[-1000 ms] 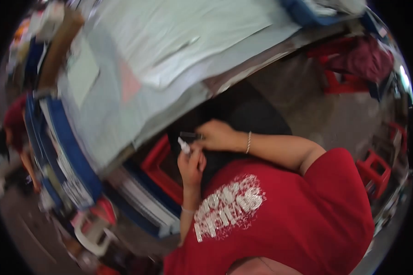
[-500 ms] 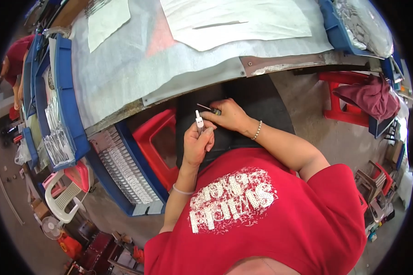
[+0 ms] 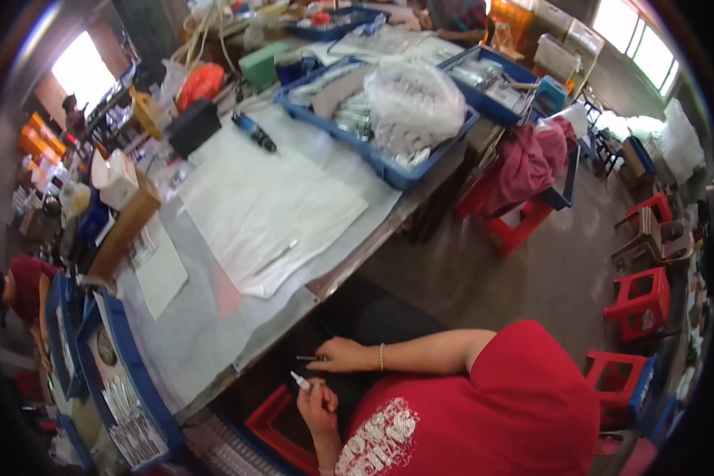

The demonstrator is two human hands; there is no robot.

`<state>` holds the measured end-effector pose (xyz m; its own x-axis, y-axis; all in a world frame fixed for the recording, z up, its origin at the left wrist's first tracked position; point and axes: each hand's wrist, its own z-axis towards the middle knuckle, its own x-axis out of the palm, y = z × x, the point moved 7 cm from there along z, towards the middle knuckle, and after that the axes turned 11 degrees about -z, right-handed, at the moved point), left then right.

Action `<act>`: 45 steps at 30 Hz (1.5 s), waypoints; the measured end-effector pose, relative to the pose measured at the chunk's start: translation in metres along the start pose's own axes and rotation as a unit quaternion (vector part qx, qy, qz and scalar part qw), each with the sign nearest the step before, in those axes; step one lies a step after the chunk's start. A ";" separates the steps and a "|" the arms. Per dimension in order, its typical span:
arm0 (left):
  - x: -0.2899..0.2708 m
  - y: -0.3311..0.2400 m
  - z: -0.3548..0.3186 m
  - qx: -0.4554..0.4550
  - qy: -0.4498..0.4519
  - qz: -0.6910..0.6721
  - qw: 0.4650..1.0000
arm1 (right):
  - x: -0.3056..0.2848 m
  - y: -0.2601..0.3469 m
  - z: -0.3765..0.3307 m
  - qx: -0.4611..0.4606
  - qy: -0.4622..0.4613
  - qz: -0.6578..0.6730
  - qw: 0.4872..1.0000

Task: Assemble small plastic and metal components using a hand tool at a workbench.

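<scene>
Both my hands are low in the picture, over my dark-clothed lap beside the table's front edge. My left hand (image 3: 317,408) is closed round a small white piece with a narrow tip (image 3: 300,381), which points up and left. Just above it, my right hand (image 3: 346,355) grips a thin tool with a slim metal shaft (image 3: 305,358). The tool looks like a small screwdriver, its handle mostly hidden by my fingers. Its shaft lies close to the white piece, but I cannot tell whether they touch.
A table (image 3: 202,361) carries white paper (image 3: 278,198) with a slim metal piece (image 3: 278,252) and a blue-black tool (image 3: 254,132). A blue tray (image 3: 408,176) of metal parts stands at the far edge, another blue bin (image 3: 152,408) at left. Red stools (image 3: 642,301) stand right.
The view has swung up and to the right, so more of the table and room shows. My hands now appear lower in the picture, still holding the same two things.
</scene>
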<state>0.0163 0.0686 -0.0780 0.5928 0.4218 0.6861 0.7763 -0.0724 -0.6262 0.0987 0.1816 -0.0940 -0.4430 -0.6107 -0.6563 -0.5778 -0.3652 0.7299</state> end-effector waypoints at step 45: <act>-0.003 -0.016 -0.003 -0.015 -0.021 0.037 0.999 | -0.020 0.010 -0.021 -0.035 0.103 0.099 0.989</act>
<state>0.0028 0.0659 -0.0692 0.6393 0.4524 0.6218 0.7373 -0.1307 -0.6628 0.1163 0.1750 -0.0698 -0.3903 -0.8023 -0.4518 -0.4411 -0.2678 0.8566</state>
